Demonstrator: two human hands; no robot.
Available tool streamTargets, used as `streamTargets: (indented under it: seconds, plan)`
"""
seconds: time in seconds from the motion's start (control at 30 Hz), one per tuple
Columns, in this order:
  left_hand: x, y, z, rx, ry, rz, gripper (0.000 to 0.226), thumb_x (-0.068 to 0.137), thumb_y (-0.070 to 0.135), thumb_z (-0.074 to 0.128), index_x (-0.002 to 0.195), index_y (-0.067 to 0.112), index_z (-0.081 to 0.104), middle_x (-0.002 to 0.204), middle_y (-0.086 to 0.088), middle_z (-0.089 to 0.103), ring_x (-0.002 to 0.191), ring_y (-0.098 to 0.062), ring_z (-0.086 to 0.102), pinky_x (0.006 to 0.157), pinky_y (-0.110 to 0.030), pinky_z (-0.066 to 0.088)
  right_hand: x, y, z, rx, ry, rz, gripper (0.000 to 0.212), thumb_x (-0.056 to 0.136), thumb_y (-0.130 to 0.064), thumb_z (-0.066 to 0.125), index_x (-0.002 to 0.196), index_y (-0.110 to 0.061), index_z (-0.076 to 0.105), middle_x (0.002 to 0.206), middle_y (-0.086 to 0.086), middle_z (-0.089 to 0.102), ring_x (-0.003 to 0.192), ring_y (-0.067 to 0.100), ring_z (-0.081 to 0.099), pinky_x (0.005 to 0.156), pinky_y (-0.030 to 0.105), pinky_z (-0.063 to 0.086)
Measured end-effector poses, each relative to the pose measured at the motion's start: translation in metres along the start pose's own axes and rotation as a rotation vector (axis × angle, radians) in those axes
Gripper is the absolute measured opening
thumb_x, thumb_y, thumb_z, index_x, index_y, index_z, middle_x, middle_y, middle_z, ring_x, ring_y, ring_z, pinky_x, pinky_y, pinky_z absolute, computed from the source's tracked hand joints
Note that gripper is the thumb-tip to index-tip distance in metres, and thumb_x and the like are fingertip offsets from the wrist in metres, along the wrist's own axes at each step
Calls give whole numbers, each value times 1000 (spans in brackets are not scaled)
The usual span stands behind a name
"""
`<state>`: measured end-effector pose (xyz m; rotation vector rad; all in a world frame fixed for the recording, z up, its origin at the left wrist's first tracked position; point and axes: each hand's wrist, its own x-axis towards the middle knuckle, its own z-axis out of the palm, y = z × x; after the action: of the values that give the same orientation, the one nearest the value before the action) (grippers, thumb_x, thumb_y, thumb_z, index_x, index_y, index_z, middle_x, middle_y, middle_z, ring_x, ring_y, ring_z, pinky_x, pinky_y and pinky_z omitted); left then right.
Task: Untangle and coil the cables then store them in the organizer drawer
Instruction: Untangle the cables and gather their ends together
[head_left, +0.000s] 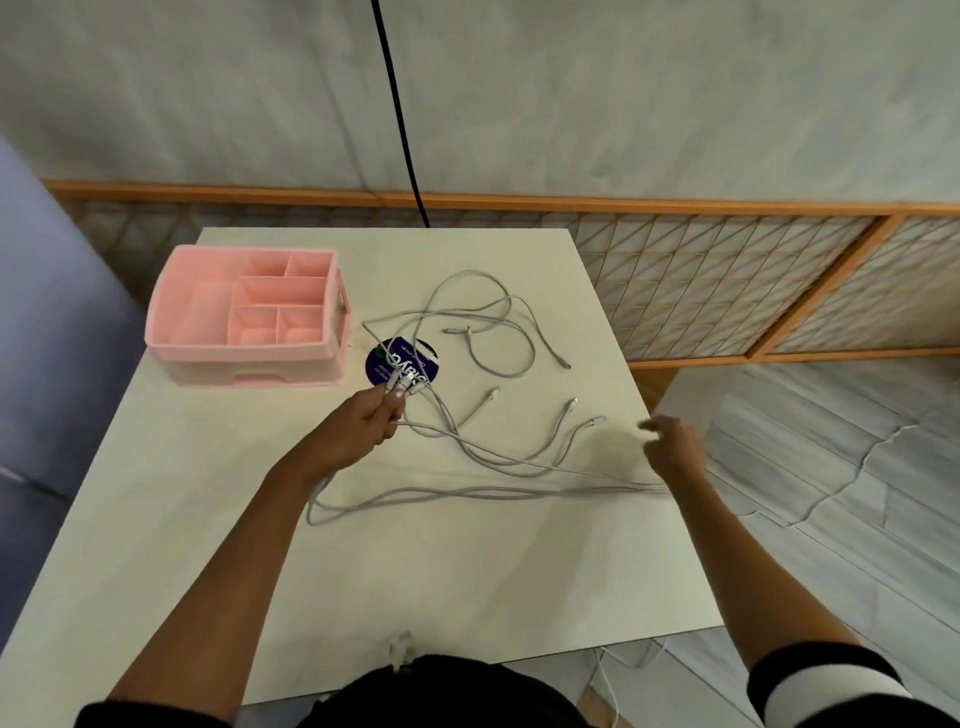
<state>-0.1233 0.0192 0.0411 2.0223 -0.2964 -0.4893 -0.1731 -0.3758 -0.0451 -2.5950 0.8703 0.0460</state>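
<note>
Several grey cables (470, 338) lie tangled in loose loops across the middle of the white table (415, 571). My left hand (366, 423) is closed on a bunch of white plug ends near the table's centre, just in front of the organizer. Long strands (519, 491) run from there rightward, drawn out straight toward my right hand (672, 447) at the table's right edge. That hand is blurred; the strands pass under it, and I cannot tell whether it grips them. The pink organizer (249, 364), with open top compartments and a drawer below, stands at the far left.
A round dark blue label (402, 361) lies flat under the cables beside the organizer. A black cord (402, 130) hangs down behind the table's far edge. A wooden lattice screen (727, 286) runs along the wall; tiled floor lies to the right.
</note>
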Motion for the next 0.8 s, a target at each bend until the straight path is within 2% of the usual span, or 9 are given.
streamTargets:
  seconds: [0.1,0.2,0.27,0.3,0.43,0.53,0.6,0.7,0.8]
  plan:
    - [0,3,2,-9,6,-5,33,104,31,30,77,14,39,61,5,34,41,-1,32,42,-11,28,-11,-74,-6,304,-128,-410,23,91,-8,57,111,-14,67,109,6,70,104,24,64,94,40,48]
    - [-1,5,1,-17,50,6,33,104,28,31,76,13,38,61,4,36,40,0,36,42,-10,29,-47,-153,-19,494,-746,-589,28,98,-25,51,117,-9,63,112,6,70,105,15,63,90,17,47]
    - [-2,4,-3,17,65,16,33,104,30,29,76,13,39,60,2,41,41,-1,37,46,-14,30,-66,-184,-17,372,-1057,-681,31,96,-26,54,121,-9,61,112,4,70,110,14,62,96,16,44]
    - [-3,2,-7,46,75,18,34,104,31,29,77,14,40,59,2,45,42,-1,38,49,-16,30,-73,-192,-13,356,-1121,-713,30,95,-22,56,120,-7,62,105,4,71,107,14,63,97,18,44]
    - [-16,-2,-21,18,135,10,32,105,26,27,78,15,40,67,-3,67,47,-2,51,48,-12,34,-77,-191,7,445,-1002,-776,22,95,-18,57,110,-8,70,73,3,62,79,11,57,82,17,43]
    - [-27,-7,-43,-145,242,-30,30,106,23,24,82,13,39,85,-8,72,59,-3,66,45,-11,35,-70,-175,12,375,-956,-764,22,97,-18,52,106,-9,70,68,1,58,71,8,55,78,17,44]
    - [-32,-13,-61,-207,350,-58,32,106,26,23,80,16,39,80,-3,71,61,-2,66,46,-17,31,-65,-165,13,275,-920,-713,21,98,-15,50,103,-9,70,67,-1,60,65,1,56,74,13,45]
    - [-41,-30,-88,-459,570,-61,35,106,26,27,76,20,44,49,11,57,43,2,49,39,-13,31,-53,-148,19,69,-923,-647,22,98,-15,49,96,-18,71,66,-6,63,62,0,58,72,18,48]
    - [-49,-51,-115,-746,723,19,37,106,20,27,72,23,42,42,15,39,38,-2,21,40,-17,12,-43,-133,28,-170,-909,-584,27,96,-22,50,83,-36,69,72,1,69,70,12,59,75,26,46]
